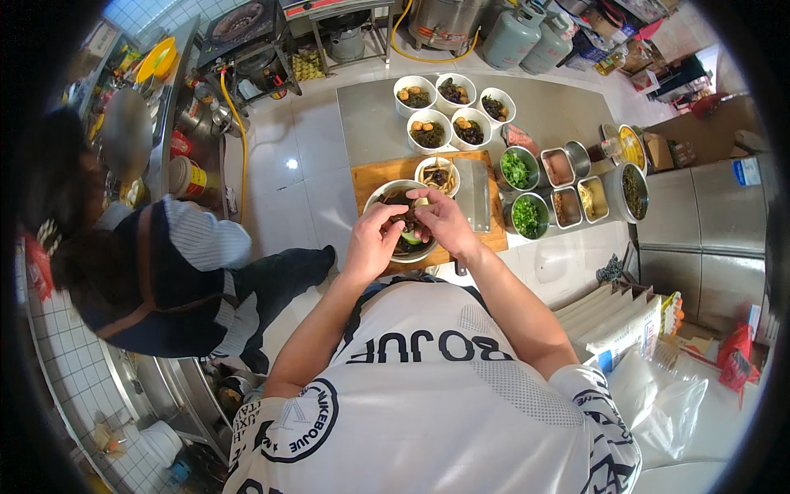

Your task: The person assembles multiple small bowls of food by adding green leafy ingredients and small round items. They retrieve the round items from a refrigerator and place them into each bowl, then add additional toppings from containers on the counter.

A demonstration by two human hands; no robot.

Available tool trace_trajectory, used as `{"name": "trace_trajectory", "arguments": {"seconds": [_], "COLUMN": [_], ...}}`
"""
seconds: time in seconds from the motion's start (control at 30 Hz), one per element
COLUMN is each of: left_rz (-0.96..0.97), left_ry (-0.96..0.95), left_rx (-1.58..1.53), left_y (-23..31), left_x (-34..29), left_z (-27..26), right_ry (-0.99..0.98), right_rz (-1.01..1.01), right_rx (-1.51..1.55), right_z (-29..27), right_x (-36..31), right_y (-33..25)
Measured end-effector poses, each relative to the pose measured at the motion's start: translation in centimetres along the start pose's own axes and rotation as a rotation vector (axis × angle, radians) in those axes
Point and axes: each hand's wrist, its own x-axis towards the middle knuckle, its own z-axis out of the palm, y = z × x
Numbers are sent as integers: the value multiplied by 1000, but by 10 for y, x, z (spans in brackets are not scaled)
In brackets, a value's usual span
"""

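Note:
My left hand [374, 239] and my right hand [446, 224] meet over a white bowl [409, 258] of dark food and green slices. Both have their fingers bent and pinched on a dark, wrinkled piece of food [406, 217], apparently wood ear mushroom. The fingers partly hide it. The bowl stands on a wooden cutting board [368, 175]. Just behind it is a smaller white bowl [437, 175] with pale strips and dark bits. A cleaver [472, 196] lies flat to the right, its dark handle toward me.
Several white bowls [429, 132] of dark greens with round orange pieces stand farther back on the metal table [362, 123]. To the right are tins of chopped greens [516, 168], small ingredient trays [558, 167] and a large metal pot [632, 193]. Another person [164, 263] is at the left.

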Motion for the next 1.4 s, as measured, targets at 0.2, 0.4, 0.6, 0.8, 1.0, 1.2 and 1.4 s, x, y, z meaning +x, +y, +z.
{"name": "trace_trajectory", "arguments": {"seconds": [0.2, 0.4, 0.6, 0.8, 1.0, 1.2, 1.4], "left_rz": [-325, -309, -246, -155, -73, 3, 1], "left_ry": [78, 135, 122, 144, 112, 109, 132], "left_rx": [-240, -307, -110, -150, -47, 45, 38], "left_y": [-18, -21, -9, -4, 2, 7, 11], "left_x": [-4, -3, -8, -5, -10, -12, -8], "left_z": [0, -2, 1, 11, 17, 18, 20], "right_ry": [105, 166, 171, 247, 242, 227, 301], "right_rz": [-72, -216, -357, -544, -740, -723, -674], "right_rx": [-69, -418, -499, -708, -951, -984, -841], "right_z": [1, 3, 19, 22, 19, 18, 20], "right_x": [-1, -13, -20, -24, -22, -20, -18], "right_y": [7, 2, -3, 0, 9, 14, 14]}}
